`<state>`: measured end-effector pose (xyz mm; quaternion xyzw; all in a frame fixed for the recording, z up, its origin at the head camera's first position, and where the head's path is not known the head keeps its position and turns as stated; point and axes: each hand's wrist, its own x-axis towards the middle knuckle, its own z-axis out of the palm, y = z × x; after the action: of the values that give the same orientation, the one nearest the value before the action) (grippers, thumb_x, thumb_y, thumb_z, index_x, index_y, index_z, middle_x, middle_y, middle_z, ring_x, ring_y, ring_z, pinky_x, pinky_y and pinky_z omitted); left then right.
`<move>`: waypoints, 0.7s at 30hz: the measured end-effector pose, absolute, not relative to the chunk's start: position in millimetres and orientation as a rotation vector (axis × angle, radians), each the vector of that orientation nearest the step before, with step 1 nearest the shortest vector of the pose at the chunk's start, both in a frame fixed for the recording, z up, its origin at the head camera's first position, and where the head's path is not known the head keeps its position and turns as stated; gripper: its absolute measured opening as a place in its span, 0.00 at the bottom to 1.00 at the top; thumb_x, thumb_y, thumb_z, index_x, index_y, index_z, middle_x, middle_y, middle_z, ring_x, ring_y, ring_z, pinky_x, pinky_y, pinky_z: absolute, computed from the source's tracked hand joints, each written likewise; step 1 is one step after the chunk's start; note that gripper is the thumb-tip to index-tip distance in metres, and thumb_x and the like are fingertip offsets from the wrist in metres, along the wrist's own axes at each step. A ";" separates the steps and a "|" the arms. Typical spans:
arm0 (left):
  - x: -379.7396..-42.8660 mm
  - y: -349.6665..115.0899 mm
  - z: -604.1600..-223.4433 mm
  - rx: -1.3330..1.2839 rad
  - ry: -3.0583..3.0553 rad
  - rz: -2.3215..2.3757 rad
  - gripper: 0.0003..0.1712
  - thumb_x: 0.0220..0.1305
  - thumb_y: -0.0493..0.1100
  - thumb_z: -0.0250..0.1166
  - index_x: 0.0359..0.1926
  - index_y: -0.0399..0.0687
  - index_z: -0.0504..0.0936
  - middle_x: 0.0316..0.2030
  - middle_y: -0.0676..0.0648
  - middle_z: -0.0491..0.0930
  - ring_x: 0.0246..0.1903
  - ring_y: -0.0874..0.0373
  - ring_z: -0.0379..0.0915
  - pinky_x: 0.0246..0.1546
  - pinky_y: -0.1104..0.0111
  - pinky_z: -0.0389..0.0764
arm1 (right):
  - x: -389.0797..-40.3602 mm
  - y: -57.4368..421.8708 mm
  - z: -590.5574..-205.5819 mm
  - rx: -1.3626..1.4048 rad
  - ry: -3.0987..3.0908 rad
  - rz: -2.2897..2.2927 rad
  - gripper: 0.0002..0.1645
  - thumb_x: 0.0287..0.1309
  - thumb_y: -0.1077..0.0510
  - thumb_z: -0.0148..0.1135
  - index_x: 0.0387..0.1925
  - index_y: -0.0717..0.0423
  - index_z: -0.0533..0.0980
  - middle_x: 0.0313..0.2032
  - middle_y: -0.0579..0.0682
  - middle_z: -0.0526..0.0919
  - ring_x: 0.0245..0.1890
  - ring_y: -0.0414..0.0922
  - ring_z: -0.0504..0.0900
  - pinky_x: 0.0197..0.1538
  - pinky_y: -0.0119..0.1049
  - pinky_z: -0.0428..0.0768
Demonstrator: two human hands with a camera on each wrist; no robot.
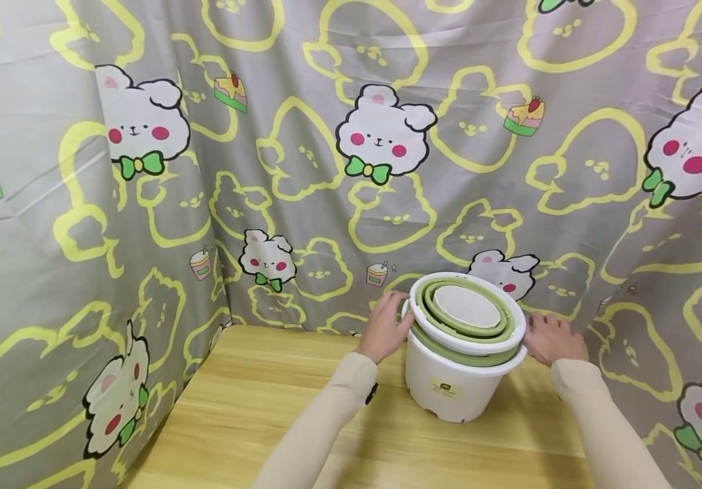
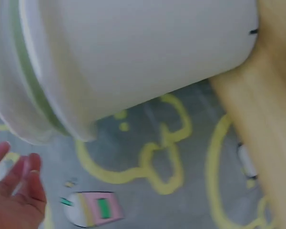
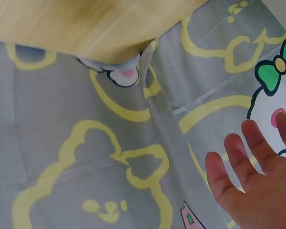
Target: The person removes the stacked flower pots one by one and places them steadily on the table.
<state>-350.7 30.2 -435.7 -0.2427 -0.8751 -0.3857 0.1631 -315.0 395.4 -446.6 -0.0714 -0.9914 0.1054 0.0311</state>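
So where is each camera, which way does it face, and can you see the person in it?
Head: worn on the head, facing forward and down at a white bucket with green-and-white tubs nested in it; both the left hand and right hand show, with beige sleeves.
Left wrist: facing the bucket's side; left hand in the lower left corner.
Right wrist: facing the wooden tabletop and cartoon curtain; right hand at lower right.
Shared: head and left wrist both show the bucket.

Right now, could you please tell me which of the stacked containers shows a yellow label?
The bottom white bucket, standing on the table, has the yellow label on its wall; the green-and-white container above it shows none.
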 end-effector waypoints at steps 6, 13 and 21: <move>-350.1 50.8 -405.9 -0.961 -2.446 -0.707 0.19 0.77 0.48 0.56 0.61 0.48 0.81 0.60 0.48 0.79 0.57 0.53 0.78 0.55 0.65 0.84 | -319.6 395.0 -446.3 -0.204 -3.031 0.296 0.51 0.74 0.28 0.21 0.70 0.67 0.60 0.66 0.77 0.63 0.64 0.79 0.60 0.59 0.80 0.65; -344.6 79.0 -398.3 -1.217 -2.489 -0.462 0.22 0.77 0.49 0.54 0.66 0.54 0.78 0.63 0.52 0.76 0.35 0.63 0.81 0.27 0.76 0.78 | -314.4 398.1 -452.4 -0.221 -3.019 0.304 0.49 0.75 0.29 0.23 0.69 0.67 0.60 0.65 0.78 0.64 0.62 0.80 0.61 0.57 0.80 0.68; -347.8 89.9 -402.4 -1.212 -2.512 -0.238 0.20 0.78 0.52 0.48 0.54 0.63 0.87 0.49 0.61 0.85 0.41 0.65 0.84 0.35 0.73 0.83 | -316.6 398.4 -453.0 -0.211 -3.023 0.315 0.50 0.74 0.27 0.23 0.69 0.67 0.60 0.65 0.77 0.64 0.62 0.79 0.62 0.56 0.80 0.69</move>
<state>-347.8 89.9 -402.4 -0.4268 -0.8842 -0.0840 0.1704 -316.6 398.4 -453.0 -0.0692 -0.9911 0.1032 0.0473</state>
